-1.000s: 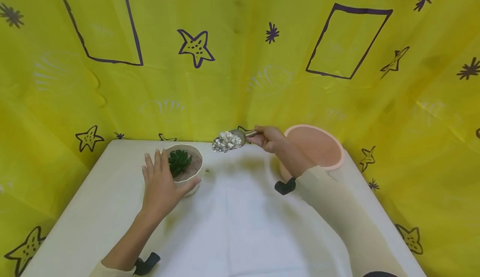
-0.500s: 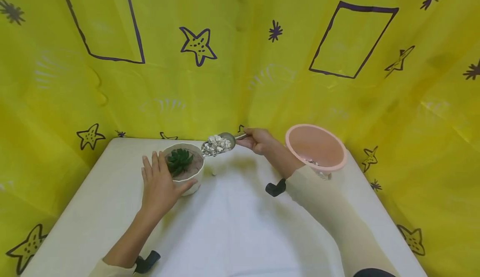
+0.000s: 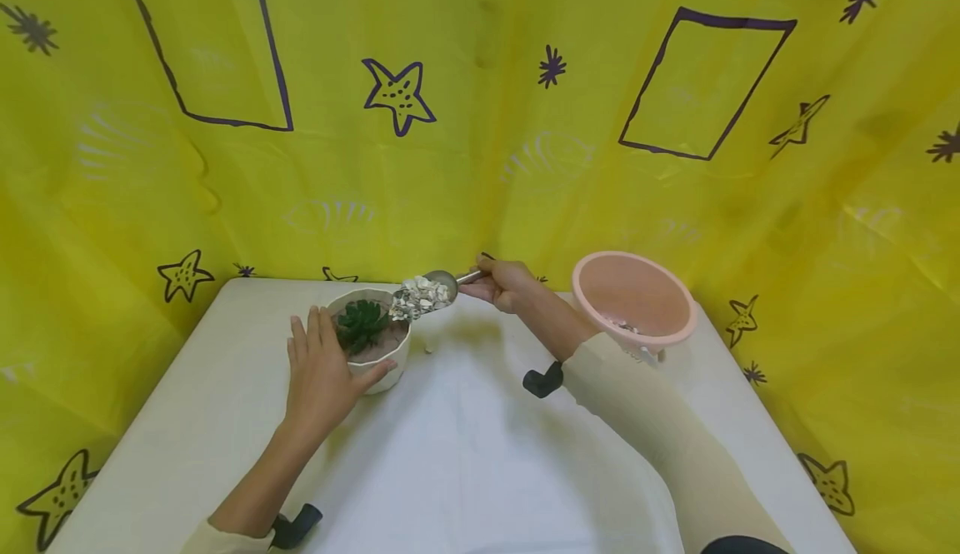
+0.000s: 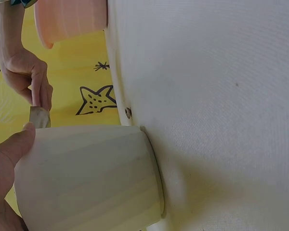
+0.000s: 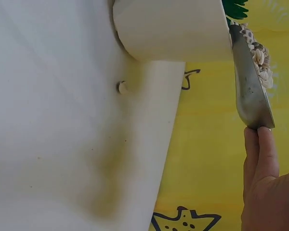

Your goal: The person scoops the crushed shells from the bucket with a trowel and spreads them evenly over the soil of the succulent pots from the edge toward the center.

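My right hand [image 3: 506, 283] holds a metal scoop [image 5: 250, 82] by its handle, heaped with small pale and speckled shells [image 3: 422, 296]. The scoop's front edge reaches over the right rim of a white plant pot [image 3: 386, 376], close to a green succulent [image 3: 360, 323] set in greyish soil. My left hand [image 3: 321, 375] lies against the pot's left and near sides, fingers straight along the left rim and thumb stretched over the near side. In the left wrist view the thumb [image 4: 21, 143] presses at the rim. Shells hide part of the scoop's bowl.
A pink tub [image 3: 633, 283] stands at the back right, with a few shells [image 3: 622, 326] low inside it. One small shell [image 5: 123, 87] lies on the white tabletop [image 3: 450, 454] beside the pot. A yellow patterned curtain [image 3: 465, 179] hangs right behind the table.
My right hand has brought the loaded scoop leftward from in front of the tub until its tip is over the pot. My left hand stays at the pot.
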The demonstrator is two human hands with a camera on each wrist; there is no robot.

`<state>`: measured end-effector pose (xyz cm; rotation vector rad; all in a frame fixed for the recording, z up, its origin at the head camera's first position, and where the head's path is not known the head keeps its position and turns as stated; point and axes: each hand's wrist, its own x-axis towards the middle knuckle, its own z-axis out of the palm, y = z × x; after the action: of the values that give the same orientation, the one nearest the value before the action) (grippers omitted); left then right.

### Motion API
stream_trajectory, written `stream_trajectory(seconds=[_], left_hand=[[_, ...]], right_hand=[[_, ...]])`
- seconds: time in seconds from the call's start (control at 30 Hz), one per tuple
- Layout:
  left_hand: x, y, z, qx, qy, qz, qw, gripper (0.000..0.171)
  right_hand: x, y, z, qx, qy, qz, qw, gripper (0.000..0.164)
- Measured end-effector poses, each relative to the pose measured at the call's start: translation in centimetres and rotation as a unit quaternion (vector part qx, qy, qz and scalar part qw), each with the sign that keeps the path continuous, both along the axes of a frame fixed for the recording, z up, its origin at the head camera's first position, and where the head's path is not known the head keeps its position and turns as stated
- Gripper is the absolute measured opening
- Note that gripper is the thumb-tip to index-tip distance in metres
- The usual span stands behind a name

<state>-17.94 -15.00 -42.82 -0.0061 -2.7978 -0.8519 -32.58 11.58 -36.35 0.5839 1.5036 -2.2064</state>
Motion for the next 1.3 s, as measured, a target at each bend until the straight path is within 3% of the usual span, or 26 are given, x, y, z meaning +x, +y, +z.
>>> stream_trajectory(seconds=[0.43, 0.8, 1.3], left_hand=[[0.1, 0.0, 0.1, -0.006, -0.004, -0.002, 1.0, 0.129], [0.1, 0.0, 0.2, -0.009, -0.007, -0.001, 0.9999, 0.129], [0.2, 0.1, 0.1, -0.011, -0.002, 0.001, 0.9999, 0.129]], right_hand=[[0.2, -0.2, 0.5, -0.004, 0.016, 0.013, 1.0, 0.02], [0.5, -0.5, 1.1, 0.011, 0.049, 0.019, 0.999, 0.025], [0.9, -1.1, 1.7, 0.035, 0.079, 0.0, 0.996, 0.02]])
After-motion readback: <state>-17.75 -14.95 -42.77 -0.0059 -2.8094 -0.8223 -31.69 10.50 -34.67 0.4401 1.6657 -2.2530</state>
